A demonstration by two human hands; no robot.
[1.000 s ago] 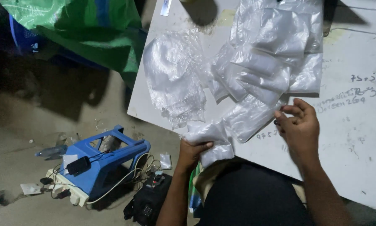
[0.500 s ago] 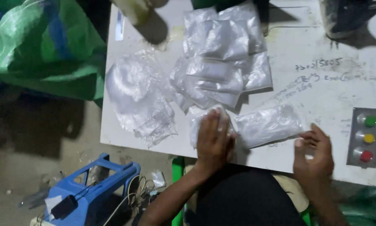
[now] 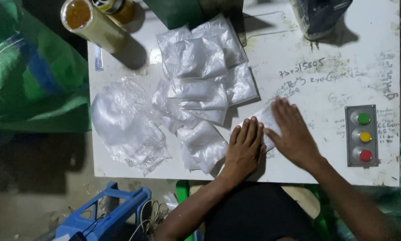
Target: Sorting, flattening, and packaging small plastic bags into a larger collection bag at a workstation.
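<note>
On the white table (image 3: pixel 298 53), seen from the head camera, I had my left hand (image 3: pixel 244 149) and right hand (image 3: pixel 293 134) pressed flat, fingers outstretched, gripping nothing, over a clear plastic packet (image 3: pixel 266 121) lying just right of the heap of filled packets (image 3: pixel 205 85).

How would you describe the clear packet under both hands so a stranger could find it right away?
Start at the white table and find the grey panel with green, yellow and red buttons near its right edge. Just left of it, the left hand and right hand lie flat on one small clear packet. Unlike the heaped packets farther left, it lies alone, pressed flat.
</note>
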